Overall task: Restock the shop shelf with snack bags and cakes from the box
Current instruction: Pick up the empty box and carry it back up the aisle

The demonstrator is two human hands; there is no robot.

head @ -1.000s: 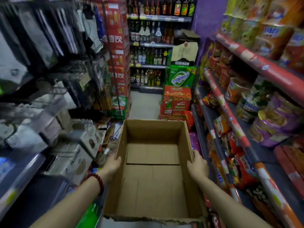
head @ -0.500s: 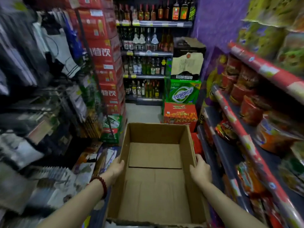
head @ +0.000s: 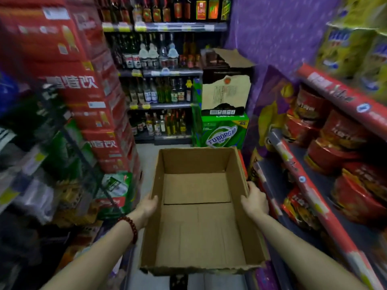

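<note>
I carry an open brown cardboard box (head: 196, 225) in front of me, and nothing lies inside it. My left hand (head: 147, 206) grips its left wall, fingers hidden on the outside. My right hand (head: 254, 203) grips the right wall near the rim. On my right runs the shop shelf (head: 297, 164) with red price strips, holding red snack bags and tubs (head: 335, 147). Yellow-green bags (head: 356, 42) fill the shelf above.
Stacked red drink cartons (head: 83, 91) and green cartons stand on the left. A bottle shelf (head: 159, 80) closes the aisle's far end. A green Tuborg case (head: 224, 130) with a torn carton on top stands ahead on the right. Grey floor (head: 146, 151) runs between.
I have walked forward along the aisle with the box; the bottle shelf and the Tuborg case are closer. The left rack of goods has slid past. Both hands keep their hold.
</note>
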